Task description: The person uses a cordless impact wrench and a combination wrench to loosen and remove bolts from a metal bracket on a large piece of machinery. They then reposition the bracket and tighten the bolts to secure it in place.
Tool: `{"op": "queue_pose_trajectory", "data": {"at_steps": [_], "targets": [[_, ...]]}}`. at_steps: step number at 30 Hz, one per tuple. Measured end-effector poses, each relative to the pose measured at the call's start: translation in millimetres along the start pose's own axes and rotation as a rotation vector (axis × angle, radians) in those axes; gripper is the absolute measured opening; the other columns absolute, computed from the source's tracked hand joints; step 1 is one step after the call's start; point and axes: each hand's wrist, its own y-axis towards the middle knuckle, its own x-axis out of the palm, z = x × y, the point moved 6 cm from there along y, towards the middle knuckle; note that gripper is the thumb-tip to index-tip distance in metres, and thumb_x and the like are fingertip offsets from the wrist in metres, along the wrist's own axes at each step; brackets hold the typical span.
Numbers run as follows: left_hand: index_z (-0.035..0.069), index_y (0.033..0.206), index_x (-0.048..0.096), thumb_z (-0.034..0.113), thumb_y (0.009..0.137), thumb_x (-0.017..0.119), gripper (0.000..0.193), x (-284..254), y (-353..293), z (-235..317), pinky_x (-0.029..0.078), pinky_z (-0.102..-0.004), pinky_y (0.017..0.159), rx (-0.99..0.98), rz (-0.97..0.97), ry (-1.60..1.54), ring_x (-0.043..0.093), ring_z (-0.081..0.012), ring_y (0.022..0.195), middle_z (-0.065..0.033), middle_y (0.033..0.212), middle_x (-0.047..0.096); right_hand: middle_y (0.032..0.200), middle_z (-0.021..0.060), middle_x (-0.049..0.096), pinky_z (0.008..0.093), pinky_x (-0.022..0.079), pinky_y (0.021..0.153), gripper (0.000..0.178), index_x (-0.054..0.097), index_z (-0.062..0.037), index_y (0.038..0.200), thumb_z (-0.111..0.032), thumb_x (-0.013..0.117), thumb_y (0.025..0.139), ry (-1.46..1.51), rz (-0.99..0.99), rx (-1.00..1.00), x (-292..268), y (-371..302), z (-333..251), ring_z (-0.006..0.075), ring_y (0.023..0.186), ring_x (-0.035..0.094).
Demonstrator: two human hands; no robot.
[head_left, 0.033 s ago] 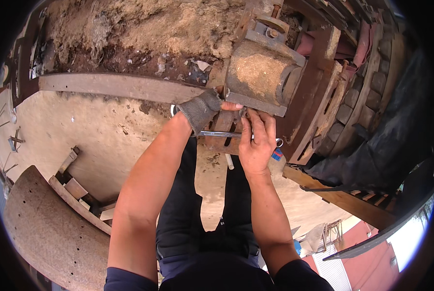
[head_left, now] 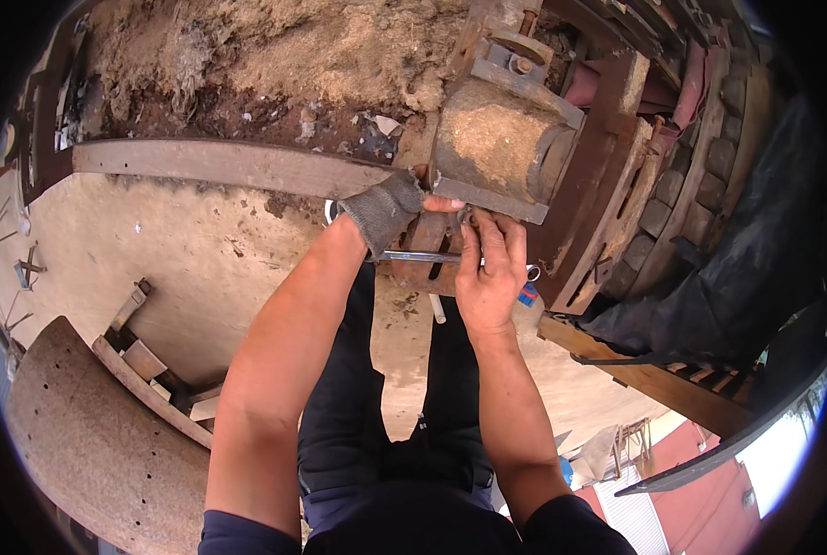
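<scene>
My left hand [head_left: 390, 208], in a grey knitted glove with bare fingertips, is closed at the near left corner of a rusty bearing housing [head_left: 492, 139]. One finger stretches along the housing's lower flange; the others are mostly hidden, and so is whatever they grip. Bare and closed, my right hand [head_left: 489, 268] pinches a small dark metal nut [head_left: 467, 216] just below that flange. Beneath the right hand a long silver wrench [head_left: 418, 256] lies across the rusty bracket [head_left: 413, 275]. Its ring end [head_left: 533, 273] shows past my right hand, while part of the shaft is covered.
Sawdust covers the housing's top and is heaped behind a steel beam [head_left: 228, 165]. A blue and red object [head_left: 527, 295] sits beside my right wrist. Rusty framework [head_left: 580, 185] and black sheeting [head_left: 709, 277] stand at right. A curved rusty plate [head_left: 99, 444] is at lower left.
Both hands stay in place at the housing, and the wrench has not moved. The view has shifted very slightly.
</scene>
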Motion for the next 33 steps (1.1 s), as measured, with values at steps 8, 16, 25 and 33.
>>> {"op": "queue_pose_trajectory", "data": {"at_steps": [8,16,25,33], "targets": [[0.005,0.120,0.067,0.013,0.082,0.084,0.043,-4,2,-1,0.051,-0.0340,0.096,-0.007,-0.006,-0.017,0.063,-0.0189,0.107,-0.0052,0.114,0.070,0.107,0.0149,0.066,0.0379,0.054,0.085,0.022,0.071,0.0004,0.110,0.002,0.070,0.088,-0.018,-0.019,0.003,2,0,-1,0.0315,0.097,0.067],[0.005,0.119,0.067,0.014,0.081,0.084,0.042,1,6,-4,0.052,-0.0342,0.095,-0.020,-0.024,-0.005,0.063,-0.0185,0.107,-0.0047,0.113,0.070,0.109,0.0155,0.066,0.0390,0.054,0.085,0.026,0.071,0.0001,0.110,0.006,0.068,0.085,-0.067,-0.094,-0.086,-4,6,-6,0.0330,0.099,0.066],[0.007,0.119,0.067,0.015,0.083,0.083,0.040,-27,4,-31,0.052,-0.0346,0.092,-0.116,-0.025,0.075,0.062,-0.0186,0.107,-0.0034,0.113,0.069,0.089,0.0133,0.066,0.0395,0.055,0.070,0.025,0.068,-0.0017,0.094,-0.023,0.079,0.086,-0.238,-0.129,-0.014,-2,12,6,0.0316,0.081,0.068],[0.007,0.118,0.067,0.012,0.083,0.082,0.039,-11,1,-17,0.052,-0.0335,0.092,-0.074,-0.001,0.007,0.063,-0.0173,0.103,-0.0031,0.111,0.069,0.087,0.0173,0.069,0.0440,0.054,0.066,0.025,0.063,-0.0024,0.108,-0.017,0.071,0.090,-0.126,-0.153,0.023,5,4,10,0.0363,0.076,0.068]]}}
